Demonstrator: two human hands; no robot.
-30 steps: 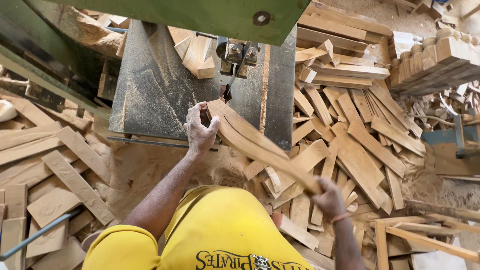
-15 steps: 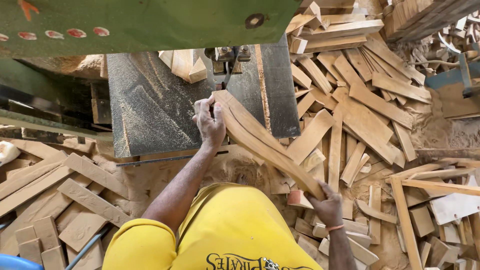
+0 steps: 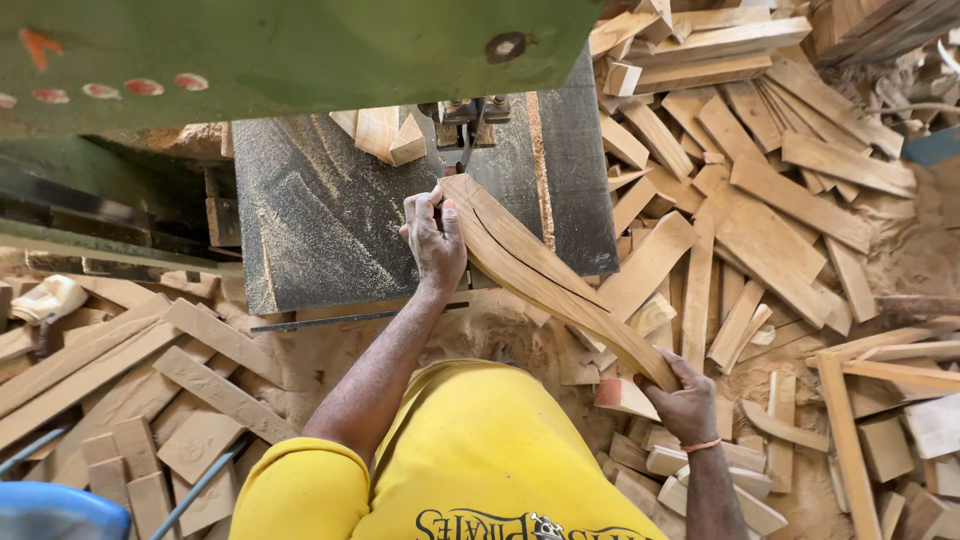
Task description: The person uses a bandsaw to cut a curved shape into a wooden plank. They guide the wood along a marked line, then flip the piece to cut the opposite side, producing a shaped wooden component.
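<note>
My left hand (image 3: 433, 240) pressing a long curved pale wood piece (image 3: 545, 275) with a dark cut line, my right hand (image 3: 685, 405) gripping its lower end, on the dusty saw table (image 3: 320, 220)

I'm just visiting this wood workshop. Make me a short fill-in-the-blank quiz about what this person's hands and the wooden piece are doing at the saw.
1. The left hand presses the long curved wooden board onto the dark sawdust-covered saw ____.
2. The right hand grips the board's ____ end, off the table.
3. The board's far tip meets the thin vertical saw ____.
4. The person wears a ____ shirt.

Missing words: table; near; blade; yellow
</note>
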